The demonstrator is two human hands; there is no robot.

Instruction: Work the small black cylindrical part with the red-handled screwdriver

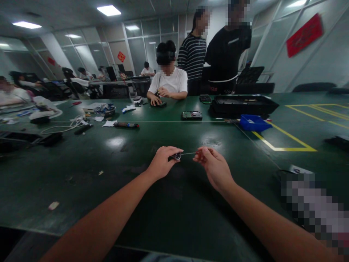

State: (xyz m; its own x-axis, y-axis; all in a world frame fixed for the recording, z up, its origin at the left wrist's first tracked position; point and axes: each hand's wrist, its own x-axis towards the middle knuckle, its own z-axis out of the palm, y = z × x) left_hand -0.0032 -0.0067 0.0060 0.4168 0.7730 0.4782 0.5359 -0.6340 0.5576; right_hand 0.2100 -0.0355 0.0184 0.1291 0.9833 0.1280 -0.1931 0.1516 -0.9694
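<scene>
My left hand point(163, 162) is closed round a small dark cylinder point(177, 156) whose round, shiny end faces right. From that end a thin metal rod point(188, 153) runs across to my right hand point(214, 164), which pinches its other end between thumb and fingers. Whether the rod sits inside the cylinder or only touches it, I cannot tell. Both hands are just above the green table point(163, 211). Most of the cylinder is hidden by my left hand.
Beyond my hands lie a hard drive point(192, 115), a dark pen-shaped tool point(127, 125), a blue bin point(254, 123) and a long black tray point(242, 105). A white cable point(67, 124) and clutter lie left. A person in white point(174, 82) works opposite; two others stand behind.
</scene>
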